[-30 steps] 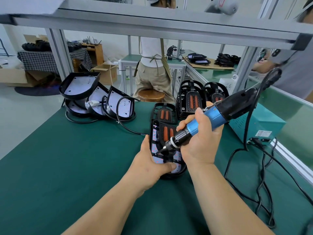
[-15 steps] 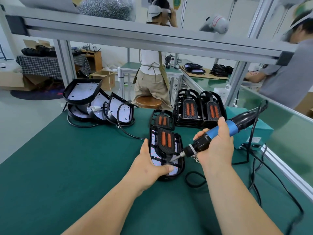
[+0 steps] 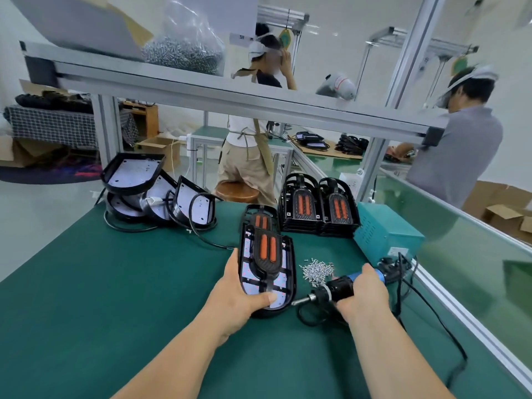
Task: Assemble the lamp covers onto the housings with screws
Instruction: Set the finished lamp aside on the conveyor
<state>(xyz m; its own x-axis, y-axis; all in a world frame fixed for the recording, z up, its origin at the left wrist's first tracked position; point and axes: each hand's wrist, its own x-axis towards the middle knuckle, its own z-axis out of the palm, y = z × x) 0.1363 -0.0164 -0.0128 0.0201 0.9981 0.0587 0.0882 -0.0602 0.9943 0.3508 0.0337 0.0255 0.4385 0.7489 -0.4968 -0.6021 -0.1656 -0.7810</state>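
Green table mat (image 3: 115, 298) fills the lower view. A grey metal frame beam (image 3: 230, 96) crosses above it, with a clear bag of screws (image 3: 184, 50) on the shelf at upper left.

Far left of mat: pile of open black housings (image 3: 132, 174), white panels showing, tilted against one another, with black cables looped around them. Far centre-right: two upright stacks of black covers (image 3: 316, 208) with orange strips, side by side and touching. Just right of the stacks: teal power box (image 3: 385, 228), with cords at its near end.

Work piece: one lamp housing (image 3: 290, 269) lies flat at mid-mat, long axis pointing away from the person. A cover (image 3: 267, 266) with two orange strips sits on top of it, and the white panel shows around the cover's edges. A second cover piece (image 3: 260, 218) lies just behind the far end; touching or overlapping, cannot tell.

Left hand (image 3: 233, 300): thumb pressed on the top face at the near end, one finger stretched along the left edge, the other fingers hidden. It grips the housing against the mat.

Right hand (image 3: 362, 295): closed round the body of the electric screwdriver (image 3: 336, 289), black and blue, held low and nearly level. The bit points left at the housing's near-right rim. Tip is just beside the rim; contact cannot be told.

Loose screws (image 3: 316, 270): small heap on the mat between the housing and the power box, just beyond the screwdriver.
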